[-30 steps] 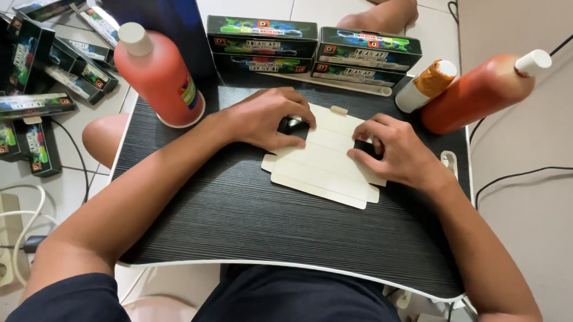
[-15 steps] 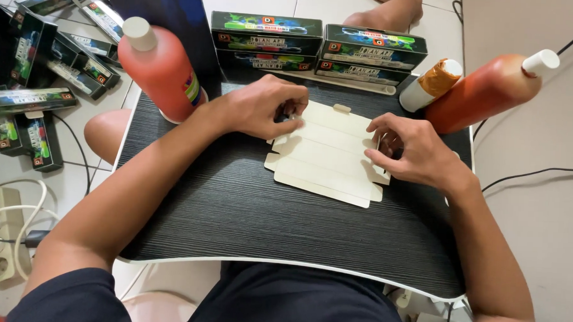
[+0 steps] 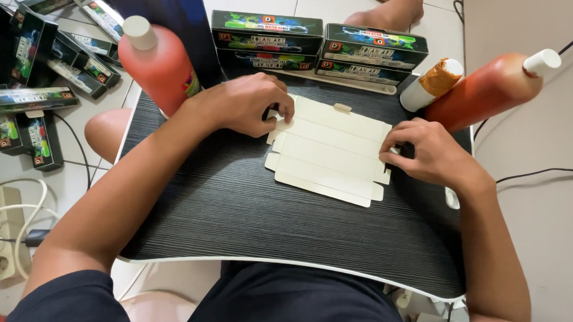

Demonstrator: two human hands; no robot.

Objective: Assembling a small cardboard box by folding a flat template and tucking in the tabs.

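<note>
**Flat carton pinched at both ends**

Pinched between thumb and fingertips of the left hand (image 3: 244, 105) is the left edge of an unfolded cream cardboard box blank (image 3: 328, 150); the right hand (image 3: 429, 153) is closed on the opposite edge in the same way. The blank is laid flat, plain side up, on the black lap table (image 3: 234, 203). Half a second ago both hands were pressed lower over its ends — they are now drawn outward to the side flaps, so the creasing seems to have shifted from panels to flaps.

From left to right: loose printed cartons (image 3: 35, 76) are scattered on the floor, a red bottle (image 3: 156, 61) with a white cap is stood at the table's corner, two stacks of closed printed boxes (image 3: 316, 44) are lined along the far edge — their contents cannot be seen — then a small brown-filled bottle (image 3: 435, 83) and a large orange-red bottle (image 3: 492, 89), both tilted.
</note>
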